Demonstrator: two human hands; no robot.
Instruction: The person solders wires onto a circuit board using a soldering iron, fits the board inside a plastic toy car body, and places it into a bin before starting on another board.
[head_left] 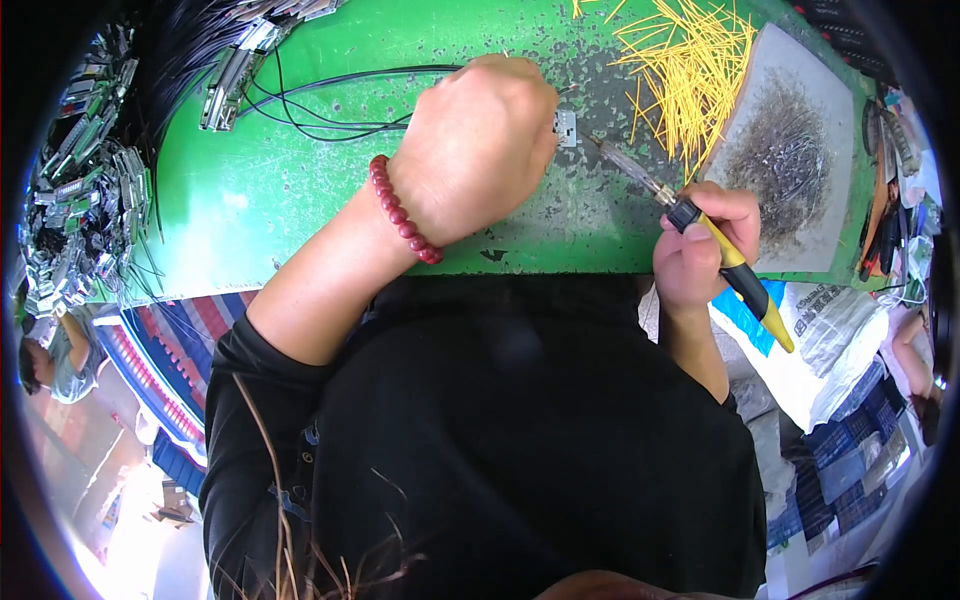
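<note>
My left hand [485, 140], with a red bead bracelet [398, 210] at its wrist, is closed above the green tabletop, back of the hand up. Black cable [350, 75] runs under it from the left, and the curled fingertips are hidden. Just past the fingers, a small silvery metal piece [566, 128] shows against the worn green surface. My right hand [705, 240] grips a soldering iron [735, 265] by its yellow and black handle. The iron slants up and left, its tip a little right of the metal piece; I cannot tell whether they touch.
Loose thin yellow strands [690, 70] lie at the far right. Beside them, a grey board [840, 130] carries dark debris. Metal-ended cable assemblies [235, 80] and a heap of metal connectors [80, 210] crowd the left. A white bag [830, 340] hangs below the right edge.
</note>
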